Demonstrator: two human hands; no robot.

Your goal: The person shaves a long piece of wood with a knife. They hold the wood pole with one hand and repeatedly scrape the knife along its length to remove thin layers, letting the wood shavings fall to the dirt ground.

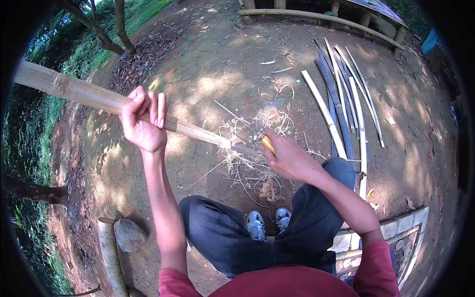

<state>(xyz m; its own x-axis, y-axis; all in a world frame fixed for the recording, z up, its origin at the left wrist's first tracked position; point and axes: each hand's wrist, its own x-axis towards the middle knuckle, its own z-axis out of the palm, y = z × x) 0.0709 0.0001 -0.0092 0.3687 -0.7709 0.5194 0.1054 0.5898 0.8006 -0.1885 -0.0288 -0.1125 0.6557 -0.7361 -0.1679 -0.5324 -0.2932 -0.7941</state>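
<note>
Your left hand [144,121] grips a bamboo pole [94,96]; your right hand [293,157] clasps a yellow-handled tool [267,144] near the pole's end. Curled shavings [260,180] litter the ground [195,91].

From between nine and ten o'clock, a pale pole [89,94] slants in toward the centre, with the left hand [144,119] wrapped around it. Just right of centre, toward three o'clock, the right hand [289,156] clasps a yellow handle [267,144] beside the pole's inner end; the tool's far part is hard to make out. Curled shavings [264,185] litter the ground beneath, near two shoes [256,225] between five and six o'clock. Long strips [324,111] lie around two o'clock, a wooden rail [307,14] at one, and a log [110,257] beside a stone [129,235] between seven and eight.
</note>
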